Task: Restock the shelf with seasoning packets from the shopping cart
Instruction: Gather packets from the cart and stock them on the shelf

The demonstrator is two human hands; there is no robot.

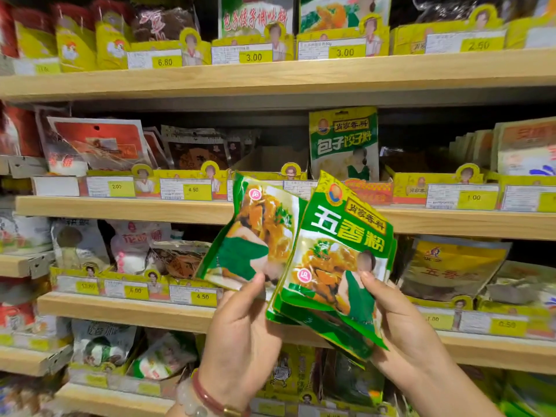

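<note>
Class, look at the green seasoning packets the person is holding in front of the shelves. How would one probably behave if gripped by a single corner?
The green seasoning packets are probably floppy: the left hand pinches one by its bottom edge and it tilts away from the stack. Likely light, since the right hand holds several by thumb and fingers. The glossy film could be slippery.

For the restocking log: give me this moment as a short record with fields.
left hand: left hand pinches one green seasoning packet, tilted left, printed side toward the camera
right hand: right hand grips a stack of green packets, thumb across the front one
packets apart or touching: the single packet's edge overlaps the stack's left edge
shelf behind: upright green dumpling-seasoning packet stands in a yellow display tray
price tags: yellow tag reading 4.50 on the wooden shelf edge
shopping cart: not in view
</note>
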